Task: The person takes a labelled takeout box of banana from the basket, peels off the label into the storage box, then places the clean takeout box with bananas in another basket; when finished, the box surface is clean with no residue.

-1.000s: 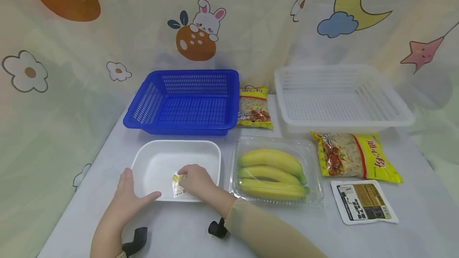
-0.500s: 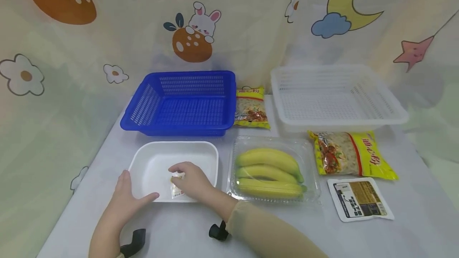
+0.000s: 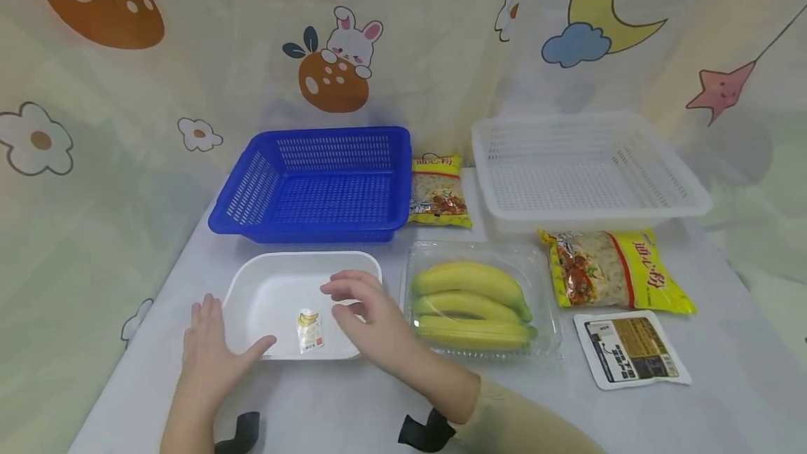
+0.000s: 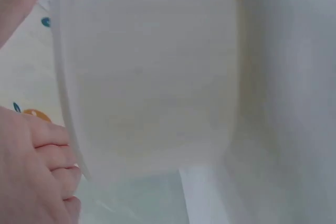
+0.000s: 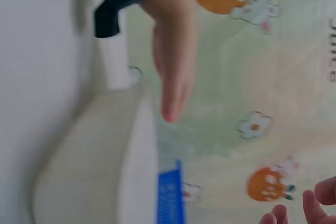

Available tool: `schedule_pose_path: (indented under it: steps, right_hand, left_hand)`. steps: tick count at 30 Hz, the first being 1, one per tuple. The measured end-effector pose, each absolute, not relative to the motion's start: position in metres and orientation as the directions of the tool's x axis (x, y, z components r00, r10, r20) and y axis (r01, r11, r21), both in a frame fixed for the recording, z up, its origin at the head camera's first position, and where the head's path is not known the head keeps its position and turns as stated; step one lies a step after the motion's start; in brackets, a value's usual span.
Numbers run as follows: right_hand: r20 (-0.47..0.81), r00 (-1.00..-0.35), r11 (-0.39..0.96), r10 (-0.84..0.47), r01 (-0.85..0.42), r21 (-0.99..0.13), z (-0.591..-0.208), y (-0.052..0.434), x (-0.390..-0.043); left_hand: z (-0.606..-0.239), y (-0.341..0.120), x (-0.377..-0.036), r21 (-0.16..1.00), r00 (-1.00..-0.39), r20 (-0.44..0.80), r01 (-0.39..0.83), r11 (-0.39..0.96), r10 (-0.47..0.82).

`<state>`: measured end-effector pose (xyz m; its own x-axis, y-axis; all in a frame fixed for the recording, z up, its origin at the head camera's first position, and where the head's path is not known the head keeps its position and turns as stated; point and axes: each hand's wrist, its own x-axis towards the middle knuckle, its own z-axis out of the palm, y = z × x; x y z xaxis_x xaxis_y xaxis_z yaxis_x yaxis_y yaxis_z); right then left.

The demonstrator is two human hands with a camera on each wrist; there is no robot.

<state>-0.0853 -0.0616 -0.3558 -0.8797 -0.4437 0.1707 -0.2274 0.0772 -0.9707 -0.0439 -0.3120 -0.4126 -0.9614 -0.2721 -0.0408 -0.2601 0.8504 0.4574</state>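
A white foam tray (image 3: 265, 279) lies on the table near the front left. Inside it, close to the near rim, lies a small packet with a banana picture (image 3: 309, 329). My left hand (image 3: 211, 352) rests flat beside the tray's near left corner, thumb against the rim. The left wrist view shows the tray wall (image 4: 152, 77) close up with my fingers (image 4: 37, 177) at its edge. My right hand (image 3: 362, 314) hovers over the tray's right part, fingers relaxed and holding nothing, just right of the packet.
A clear clamshell of bananas (image 3: 473, 303) sits right of the tray. Behind stand a blue basket (image 3: 315, 184) and a white basket (image 3: 583, 170), with a yellow pasta bag (image 3: 438, 191) between them. Another pasta bag (image 3: 614, 272) and a flat dark-labelled pack (image 3: 630, 349) lie at the right.
My right hand let go of the banana packet, which now lies in the tray, and lifted away to the right. My left hand slid slightly left.
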Motion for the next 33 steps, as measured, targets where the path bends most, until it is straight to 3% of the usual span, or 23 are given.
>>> schedule_pose_path:
  steps: [4, 9, 13, 17, 22, 26, 33]
  right_hand:
    - [0.249, -0.885, 0.046, -0.392, -0.289, -0.956, -0.337, -0.015, -0.082]
    - [0.422, -0.854, 0.210, -0.304, -0.493, -0.845, -0.333, 0.043, -0.088]
    - [0.439, -0.854, 0.294, -0.280, -0.511, -0.808, -0.337, 0.078, -0.092]
    - [0.465, -0.845, 0.308, -0.265, -0.531, -0.789, -0.338, 0.108, -0.094]
    - [0.521, -0.827, 0.379, -0.212, -0.561, -0.736, -0.339, 0.137, -0.094]
    - [0.468, -0.864, 0.534, -0.185, -0.489, -0.690, -0.347, 0.154, -0.090]
    - [0.211, -0.962, 0.647, -0.174, -0.273, -0.712, -0.376, 0.177, -0.077]
  left_hand:
    - [-0.403, -0.287, -0.048, 0.512, -0.973, 0.101, -0.126, 0.850, -0.205]
    - [-0.396, -0.241, -0.055, 0.572, -0.986, 0.157, 0.047, 0.819, -0.054]
    - [-0.397, -0.206, -0.061, 0.586, -0.979, 0.189, 0.172, 0.792, 0.073]
    - [-0.402, -0.173, -0.065, 0.619, -0.967, 0.193, 0.253, 0.744, 0.169]
    - [-0.407, -0.138, -0.072, 0.704, -0.966, 0.135, 0.251, 0.664, 0.222]
    - [-0.409, -0.121, -0.077, 0.731, -0.965, 0.087, 0.230, 0.642, 0.247]
    - [-0.414, -0.111, -0.079, 0.708, -0.965, 0.028, 0.203, 0.676, 0.260]
